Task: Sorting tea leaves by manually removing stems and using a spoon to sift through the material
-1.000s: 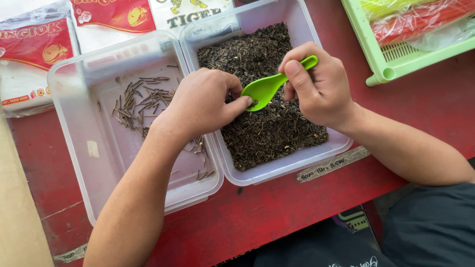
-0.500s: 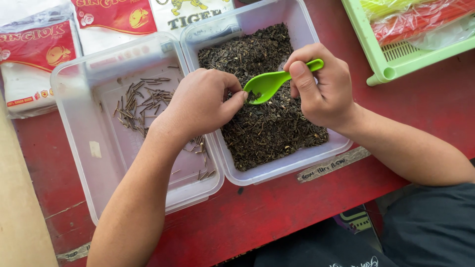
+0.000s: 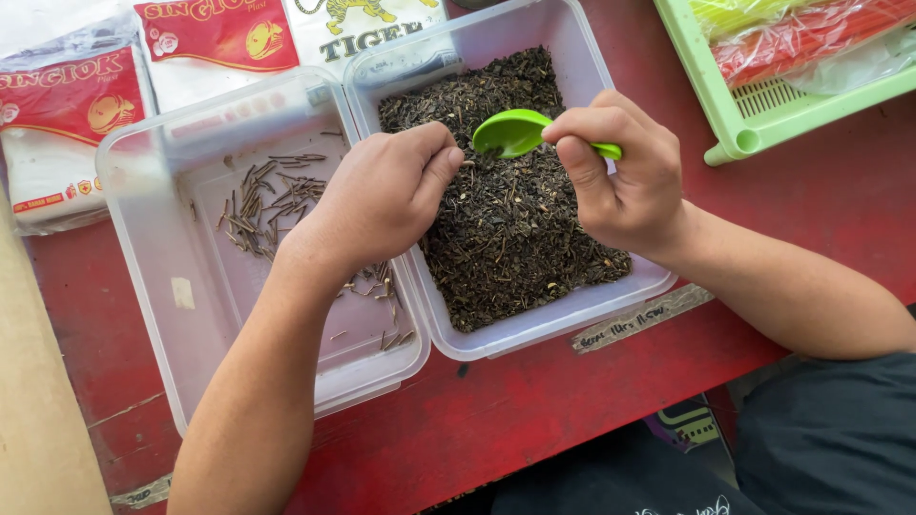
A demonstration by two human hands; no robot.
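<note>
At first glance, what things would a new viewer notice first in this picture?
The bright green spoon stands out first, held by the right hand over a clear tub full of dark dried leaves. The left hand reaches in beside the spoon. To the left, a second clear tub holds only scattered thin stems, all on a red table.

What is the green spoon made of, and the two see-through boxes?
The green spoon looks like plastic: one bright even colour, smooth, with a soft shine. The box of dark leaves and the box of little sticks also look like plastic: cloudy-clear walls, rounded moulded corners, the red table showing through.
</note>
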